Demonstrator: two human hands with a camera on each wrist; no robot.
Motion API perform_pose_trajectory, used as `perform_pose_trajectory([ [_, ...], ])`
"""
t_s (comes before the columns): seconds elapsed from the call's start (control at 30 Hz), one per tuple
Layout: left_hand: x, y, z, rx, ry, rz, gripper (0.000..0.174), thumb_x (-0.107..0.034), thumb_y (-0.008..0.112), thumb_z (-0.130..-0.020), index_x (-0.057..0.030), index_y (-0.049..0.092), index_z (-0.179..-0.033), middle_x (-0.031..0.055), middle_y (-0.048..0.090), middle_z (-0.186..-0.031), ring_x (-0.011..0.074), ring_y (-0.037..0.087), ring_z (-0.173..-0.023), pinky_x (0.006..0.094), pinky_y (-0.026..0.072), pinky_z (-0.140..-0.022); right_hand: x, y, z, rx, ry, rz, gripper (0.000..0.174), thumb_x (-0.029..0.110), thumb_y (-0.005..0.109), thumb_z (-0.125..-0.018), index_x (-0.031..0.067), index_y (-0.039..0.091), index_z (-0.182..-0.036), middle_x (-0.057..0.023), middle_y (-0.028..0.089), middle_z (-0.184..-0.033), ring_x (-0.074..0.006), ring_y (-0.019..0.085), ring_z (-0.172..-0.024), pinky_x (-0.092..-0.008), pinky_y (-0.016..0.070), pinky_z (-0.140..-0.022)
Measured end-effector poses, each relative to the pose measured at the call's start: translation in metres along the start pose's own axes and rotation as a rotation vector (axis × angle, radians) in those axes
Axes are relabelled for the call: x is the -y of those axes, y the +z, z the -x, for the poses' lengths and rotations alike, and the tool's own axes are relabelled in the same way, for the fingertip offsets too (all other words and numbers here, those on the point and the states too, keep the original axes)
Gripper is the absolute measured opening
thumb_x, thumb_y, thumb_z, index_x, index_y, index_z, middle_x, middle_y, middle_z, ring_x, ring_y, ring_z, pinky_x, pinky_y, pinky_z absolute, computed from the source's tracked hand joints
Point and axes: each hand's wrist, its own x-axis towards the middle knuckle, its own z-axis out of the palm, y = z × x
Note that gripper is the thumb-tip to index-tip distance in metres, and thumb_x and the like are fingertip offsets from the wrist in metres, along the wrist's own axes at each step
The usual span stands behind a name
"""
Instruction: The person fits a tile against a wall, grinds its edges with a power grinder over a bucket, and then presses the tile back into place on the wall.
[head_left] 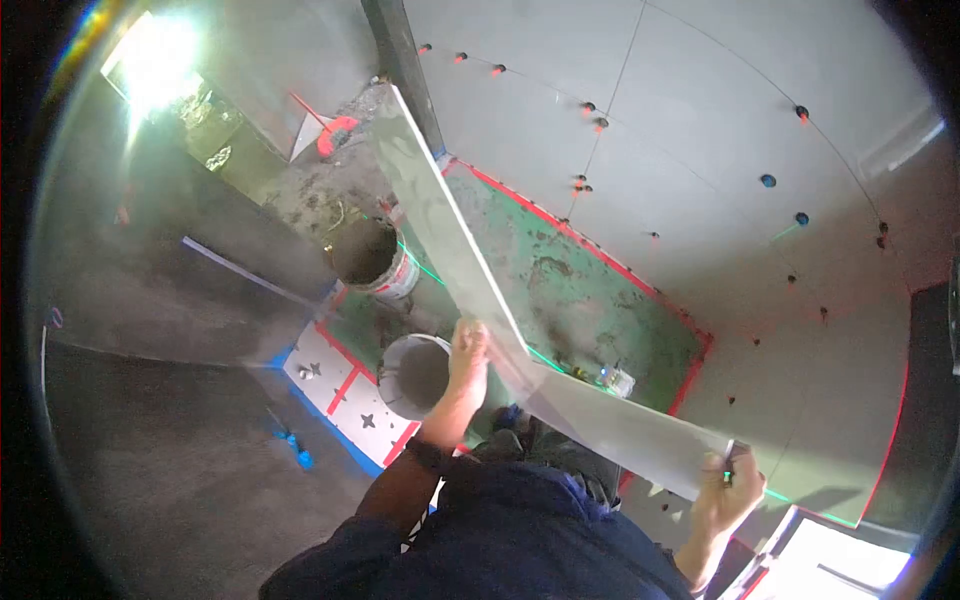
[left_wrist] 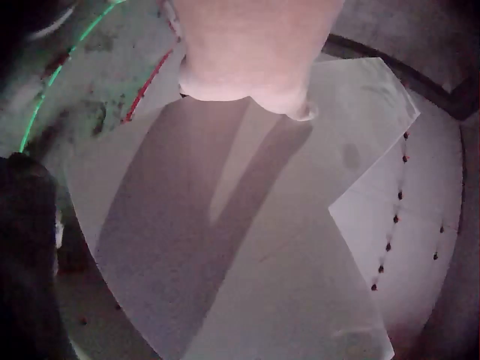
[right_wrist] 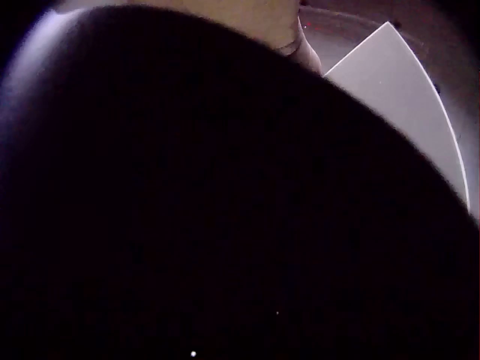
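Both hands hold a large L-shaped tile (head_left: 625, 428), pale grey with a thin white edge, up in front of the body. Near its inner corner, the left hand (head_left: 468, 358) grips the edge on the near side. At the far right end, the right hand (head_left: 728, 490) has its fingers curled round the tile's short edge. In the left wrist view the tile's broad face (left_wrist: 300, 232) carries the shadow of the left hand (left_wrist: 251, 52). Dark material blocks most of the right wrist view, leaving a pointed tile corner (right_wrist: 405, 82) beside a strip of skin.
Two buckets, one with grey contents (head_left: 372, 250) and one white-rimmed (head_left: 385, 385), stand below. Red tape (head_left: 560, 225) borders the green floor (head_left: 600, 290). Clips dot the tiled wall (head_left: 700, 90). A small device (head_left: 617, 381) sits near a green laser line. A bright lamp (head_left: 160, 60) shines upper left.
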Motion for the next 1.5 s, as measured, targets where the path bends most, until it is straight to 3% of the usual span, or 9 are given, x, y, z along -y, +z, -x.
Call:
perform_pose_trajectory([
  [0.47,-0.074,-0.029,-0.313,-0.215,-0.056,-0.139,0.042,-0.048,0.055,-0.101,-0.0074,0.063,-0.112,-0.0007,0.060,-0.094,0.0121,0.056,-0.083,0.0274,0.0457,-0.073,0.101,0.241,-0.250,0.601,-0.559,-0.303,0.037,0.020,0.077,-0.078,-0.0054,0.064,-0.101,-0.0231,0.069,-0.089,-0.0360,0.065,-0.068,-0.0396,0.0503,-0.063],
  [0.6,-0.068,-0.056,-0.421,-0.135,-0.120,-0.244,0.045,-0.050,0.052,-0.100,-0.0090,0.064,-0.116,0.0035,0.060,-0.091,0.0139,0.055,-0.081,0.0320,0.0460,-0.070,0.153,0.319,-0.341,0.852,-0.400,-0.364,0.050,0.016,0.073,-0.076,-0.0036,0.061,-0.120,-0.0251,0.069,-0.096,-0.0405,0.070,-0.086,-0.0401,0.0546,-0.077],
  [0.87,-0.161,-0.120,-0.541,-0.290,-0.116,-0.383,0.049,-0.049,0.051,-0.101,-0.0038,0.063,-0.116,0.0037,0.064,-0.093,0.0148,0.058,-0.082,0.0328,0.0483,-0.073,0.305,0.444,-0.467,1.363,-0.340,-0.299,0.089,0.022,0.069,-0.082,-0.0068,0.019,-0.151,-0.0314,0.061,-0.124,-0.0422,0.063,-0.114,-0.0452,0.0489,-0.097],
  [0.97,-0.210,-0.138,-0.582,-0.338,-0.105,-0.279,0.049,-0.049,0.052,-0.101,-0.0031,0.063,-0.116,0.0048,0.064,-0.093,0.0173,0.059,-0.080,0.0342,0.0492,-0.073,0.339,0.527,-0.511,1.444,-0.510,-0.318,0.100,0.035,0.065,-0.090,-0.0086,-0.001,-0.151,-0.0369,0.065,-0.099,-0.0485,0.066,-0.097,-0.0501,0.0534,-0.086],
  [1.2,-0.302,-0.263,-0.752,-0.741,-0.117,-0.067,0.065,-0.060,0.054,-0.095,0.0033,0.065,-0.101,0.0121,0.062,-0.081,0.0225,0.057,-0.074,0.0409,0.0485,-0.071,0.476,0.753,-0.569,1.544,-0.599,-0.117,0.098,0.036,0.063,-0.092,-0.0077,-0.002,-0.153,-0.0346,0.065,-0.109,-0.0447,0.067,-0.100,-0.0460,0.0530,-0.088],
  [1.27,-0.339,-0.311,-0.789,-0.670,-0.011,-0.609,0.066,-0.059,0.055,-0.095,0.0056,0.065,-0.101,0.0151,0.064,-0.081,0.0233,0.058,-0.075,0.0417,0.0488,-0.072,0.518,0.810,-0.579,1.579,-0.328,-0.362,0.085,0.023,0.062,-0.087,-0.0018,0.017,-0.154,-0.0211,0.054,-0.135,-0.0281,0.050,-0.129,-0.0396,0.0372,-0.110],
  [1.33,-0.389,-0.326,-0.797,-0.703,-0.001,-0.216,0.060,-0.054,0.058,-0.095,0.0056,0.064,-0.103,0.0135,0.063,-0.078,0.0220,0.058,-0.075,0.0412,0.0487,-0.071,0.575,0.852,-0.586,1.579,-0.228,-0.444,0.079,0.021,0.060,-0.086,-0.0019,0.021,-0.151,-0.0179,0.055,-0.133,-0.0259,0.050,-0.127,-0.0384,0.0378,-0.109],
  [1.43,-0.416,-0.416,-0.827,-0.432,0.194,-0.757,0.054,-0.047,0.062,-0.096,0.0049,0.063,-0.111,0.0108,0.065,-0.086,0.0204,0.057,-0.073,0.0407,0.0489,-0.071,0.629,0.919,-0.595,1.518,-0.164,-0.640,0.069,0.015,0.057,-0.084,-0.0022,0.031,-0.146,-0.0133,0.056,-0.127,-0.0222,0.051,-0.121,-0.0364,0.0408,-0.104],
  [1.5,-0.439,-0.444,-0.845,-0.695,0.081,-0.834,0.053,-0.040,0.065,-0.095,0.0021,0.058,-0.128,0.0131,0.067,-0.103,0.0215,0.065,-0.082,0.0358,0.0518,-0.071,0.655,0.965,-0.603,1.524,-0.106,-0.712,0.060,0.010,0.056,-0.081,-0.0011,0.040,-0.137,-0.0144,0.056,-0.127,-0.0235,0.052,-0.116,-0.0402,0.0442,-0.098],
])
